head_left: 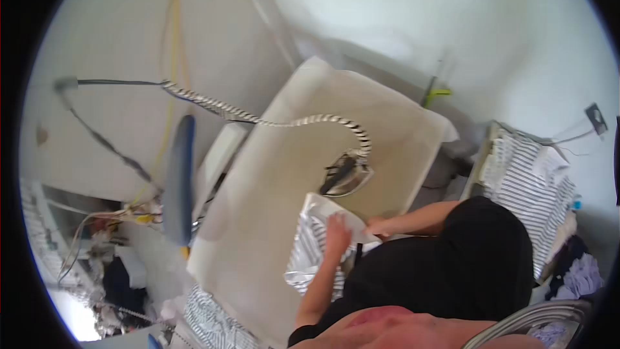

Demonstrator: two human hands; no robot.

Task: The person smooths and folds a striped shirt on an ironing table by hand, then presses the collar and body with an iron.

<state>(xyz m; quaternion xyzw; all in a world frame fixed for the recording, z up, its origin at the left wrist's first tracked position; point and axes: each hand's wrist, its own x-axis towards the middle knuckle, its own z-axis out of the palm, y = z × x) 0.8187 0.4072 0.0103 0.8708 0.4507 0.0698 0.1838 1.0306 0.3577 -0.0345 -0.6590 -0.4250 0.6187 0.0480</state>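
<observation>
A striped grey-and-white garment (306, 245) with a plain white panel lies at the near edge of the padded ironing table (258, 207), against my black clothing. My left hand (337, 238) rests on the garment, its fingers stretched over the white panel. At the panel's right corner my right hand (380, 227) has its fingers closed on the cloth; the fingertips are small and blurred. Just beyond both hands an iron (347, 176) sits on the table, apart from them. Its black-and-white wrapped cord (310, 119) runs off to the left.
More striped cloth (529, 178) is piled on a stand at the right, with dark and lilac pieces (581, 274) below it. Another striped piece (216, 320) hangs at the table's lower left. A blue-grey padded board (179, 181) stands left of the table.
</observation>
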